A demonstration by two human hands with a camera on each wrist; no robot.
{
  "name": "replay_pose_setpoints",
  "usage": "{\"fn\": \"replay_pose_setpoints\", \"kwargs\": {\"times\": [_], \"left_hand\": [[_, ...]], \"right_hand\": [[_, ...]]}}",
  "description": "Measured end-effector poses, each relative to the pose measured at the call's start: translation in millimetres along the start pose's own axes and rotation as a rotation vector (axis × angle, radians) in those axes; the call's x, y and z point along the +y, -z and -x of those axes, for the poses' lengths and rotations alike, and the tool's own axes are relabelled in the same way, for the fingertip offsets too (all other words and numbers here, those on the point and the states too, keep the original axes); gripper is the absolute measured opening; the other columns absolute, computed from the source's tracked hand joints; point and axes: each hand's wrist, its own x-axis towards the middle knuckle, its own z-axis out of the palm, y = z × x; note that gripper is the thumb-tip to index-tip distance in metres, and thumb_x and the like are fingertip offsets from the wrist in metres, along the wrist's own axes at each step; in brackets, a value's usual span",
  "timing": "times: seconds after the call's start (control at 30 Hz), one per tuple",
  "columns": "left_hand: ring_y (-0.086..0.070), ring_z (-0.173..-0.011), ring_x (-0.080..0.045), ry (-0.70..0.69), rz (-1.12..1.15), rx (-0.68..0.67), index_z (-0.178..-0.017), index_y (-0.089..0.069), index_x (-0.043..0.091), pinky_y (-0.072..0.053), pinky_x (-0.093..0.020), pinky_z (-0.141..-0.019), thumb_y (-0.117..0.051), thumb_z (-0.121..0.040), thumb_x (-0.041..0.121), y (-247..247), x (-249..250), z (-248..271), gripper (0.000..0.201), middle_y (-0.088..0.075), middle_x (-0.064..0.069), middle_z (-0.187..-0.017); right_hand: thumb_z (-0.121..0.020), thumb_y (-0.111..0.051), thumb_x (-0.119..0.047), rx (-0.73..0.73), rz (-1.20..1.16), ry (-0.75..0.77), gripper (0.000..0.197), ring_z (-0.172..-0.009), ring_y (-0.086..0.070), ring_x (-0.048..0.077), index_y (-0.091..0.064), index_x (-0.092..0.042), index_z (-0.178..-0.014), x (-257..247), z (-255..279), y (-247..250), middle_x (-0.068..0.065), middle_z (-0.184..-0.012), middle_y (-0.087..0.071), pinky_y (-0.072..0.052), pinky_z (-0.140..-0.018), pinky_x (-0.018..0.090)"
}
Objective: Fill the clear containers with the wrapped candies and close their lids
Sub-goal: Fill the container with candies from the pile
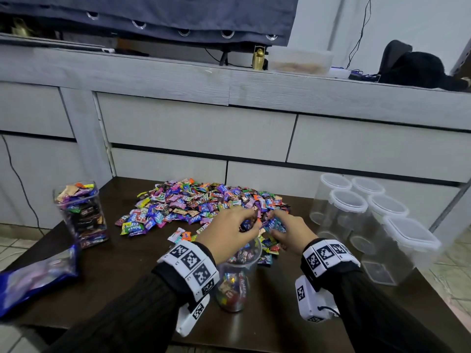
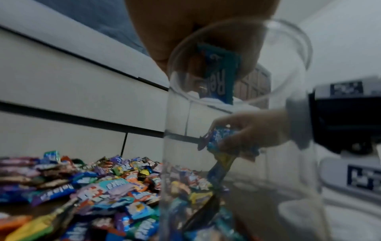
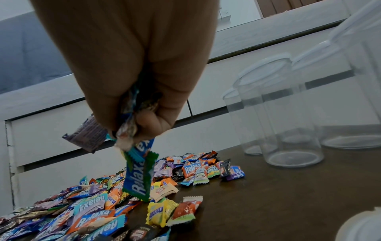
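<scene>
The open jar [image 1: 235, 276] stands low in the centre of the head view, on the near part of the table [image 1: 127, 271], lidless and about half full of wrapped candies. Just above its mouth the left hand [image 1: 226, 235] has its grip clenched round a bunch of candies [image 1: 248, 224]; the left wrist view shows a blue wrapper hanging from the fingers over the rim. Right of it, the right hand [image 1: 293, 230] grasps a few candies too, a blue-green one [image 3: 140, 172] dangling from the curled fingers [image 3: 152, 124] in the right wrist view. Beyond both hands, mid-frame, spreads the candy heap [image 1: 204, 202], a flat scatter of small pillow packs in blue, purple, orange, yellow and green. At the left edge of the table stands a full jar [image 1: 81, 215], packed to the brim, and in the lower left lies a blue bag [image 1: 38, 278]. At the right, six empty jars [image 1: 367, 220] cluster together, clear with lids on. The table is dark brown wood, set against pale grey drawers [image 1: 198, 131]; above them a shelf carries a dark blue curtain [image 1: 153, 14], cables and a black cap [image 1: 418, 67].
</scene>
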Motion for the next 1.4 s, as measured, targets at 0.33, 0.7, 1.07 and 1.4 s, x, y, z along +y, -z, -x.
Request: {"fn": "replay_pose_setpoints", "kwargs": {"times": [0.33, 0.7, 1.07, 1.4], "left_hand": [[-0.050, -0.084, -0.017, -0.011, -0.233, -0.038, -0.096, -0.058, 0.017, -0.044, -0.033, -0.077, -0.053, -0.097, 0.035, -2, -7, -18, 0.018, -0.048, 0.003, -0.088], [-0.057, -0.096, -0.026, -0.036, -0.561, -0.282, -0.114, -0.054, 0.016, -0.036, -0.031, -0.070, -0.052, -0.098, 0.036, 14, 3, -27, 0.026, -0.049, -0.006, -0.110], [-0.056, -0.105, -0.029, -0.085, -0.648, -0.457, -0.120, -0.056, 0.016, -0.043, -0.036, -0.076, -0.063, -0.092, 0.025, 15, 1, -24, 0.030, -0.047, -0.008, -0.120], [-0.059, -0.110, -0.027, -0.098, -0.683, -0.632, -0.126, -0.061, 0.022, -0.052, -0.039, -0.084, -0.071, -0.086, 0.028, 20, 9, -36, 0.041, -0.064, -0.005, -0.118]], "right_hand": [[-0.092, -0.057, -0.019, -0.006, 0.035, 0.012, 0.029, -0.079, -0.062, 0.027, -0.050, -0.015, -0.120, -3, -7, -4, 0.012, -0.096, -0.063, -0.044, -0.067, 0.030], [-0.093, -0.057, -0.020, -0.033, 0.036, -0.010, 0.029, -0.089, -0.059, 0.025, -0.050, -0.017, -0.120, 2, -9, 0, 0.013, -0.108, -0.063, -0.039, -0.070, 0.025], [-0.092, -0.057, -0.020, -0.052, 0.049, -0.033, 0.029, -0.085, -0.062, 0.026, -0.049, -0.017, -0.121, -2, -10, -4, 0.015, -0.103, -0.063, -0.050, -0.077, 0.033], [-0.092, -0.057, -0.020, -0.046, 0.049, -0.008, 0.028, -0.085, -0.061, 0.025, -0.051, -0.017, -0.119, -1, -9, -4, 0.014, -0.103, -0.064, -0.046, -0.074, 0.031]]}}
